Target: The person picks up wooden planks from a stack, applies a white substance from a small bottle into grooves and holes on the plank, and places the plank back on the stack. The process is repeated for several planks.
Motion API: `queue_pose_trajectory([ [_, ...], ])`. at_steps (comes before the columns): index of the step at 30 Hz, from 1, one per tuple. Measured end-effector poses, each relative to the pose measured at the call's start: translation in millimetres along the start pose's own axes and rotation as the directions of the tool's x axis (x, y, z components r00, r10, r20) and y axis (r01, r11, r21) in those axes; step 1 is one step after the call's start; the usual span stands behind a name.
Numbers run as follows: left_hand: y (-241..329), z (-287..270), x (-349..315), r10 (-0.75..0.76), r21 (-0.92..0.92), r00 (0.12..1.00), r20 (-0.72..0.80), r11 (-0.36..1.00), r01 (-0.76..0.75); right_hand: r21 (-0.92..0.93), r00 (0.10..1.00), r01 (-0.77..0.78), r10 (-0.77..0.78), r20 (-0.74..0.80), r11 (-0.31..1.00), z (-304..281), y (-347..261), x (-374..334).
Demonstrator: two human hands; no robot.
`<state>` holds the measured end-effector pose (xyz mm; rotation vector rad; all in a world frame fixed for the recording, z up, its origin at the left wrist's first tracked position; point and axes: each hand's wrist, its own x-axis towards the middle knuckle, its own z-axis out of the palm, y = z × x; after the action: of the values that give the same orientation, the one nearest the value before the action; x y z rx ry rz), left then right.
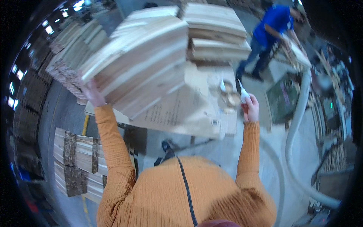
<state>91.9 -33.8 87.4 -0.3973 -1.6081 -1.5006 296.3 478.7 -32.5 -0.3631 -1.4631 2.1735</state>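
My left hand (92,92) grips the near left corner of a wide laminated wood panel (147,68), striped light and dark. The panel is tilted up over the table and blurred by motion. Out to the right, my right hand (251,107) is closed around a small white squeeze bottle (245,94) with a thin pointed nozzle, tip upward. Beside that bottle, on the table's right end, stand several small round containers (233,99), too blurred to tell their contents. Brown cardboard with handwriting (174,109) covers the tabletop beneath the panel.
Stacked wood panels (215,28) rise at the table's far side. More stacks stand at left (75,49) and lower left (77,162). A person in blue (274,26) works at the far right. A pale hose (297,121) curves down the right side near a green box (283,97).
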Motion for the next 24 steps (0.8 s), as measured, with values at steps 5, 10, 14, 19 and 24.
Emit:
queue_pose_trajectory([
  [5, 28, 28, -11, -0.110, -0.174, 0.994, 0.005, 0.979, 0.110, -0.322, 0.998, -0.015, -0.007, -0.066, 0.947, -64, 51, -50],
  [10, 32, 20, -14, -0.068, -0.142, 0.998, -0.006, 0.988, 0.067, -0.433, 0.995, -0.035, -0.006, -0.095, 0.901, -60, 95, -55],
  [14, 14, 19, -11, 0.036, 0.012, 0.999, -0.029, 0.999, -0.036, -0.844, 0.923, 0.201, -0.385, -0.007, 0.498, -47, 115, -51],
  [19, 25, 17, -16, 0.111, -0.053, 0.993, 0.041, 0.993, -0.108, -0.907, 0.901, 0.285, -0.410, 0.144, 0.308, -49, 125, -49],
  [24, 48, 21, -22, 0.066, -0.126, 0.996, 0.054, 0.990, -0.059, -0.915, 0.901, 0.292, -0.400, 0.165, 0.279, -51, 133, -51],
])
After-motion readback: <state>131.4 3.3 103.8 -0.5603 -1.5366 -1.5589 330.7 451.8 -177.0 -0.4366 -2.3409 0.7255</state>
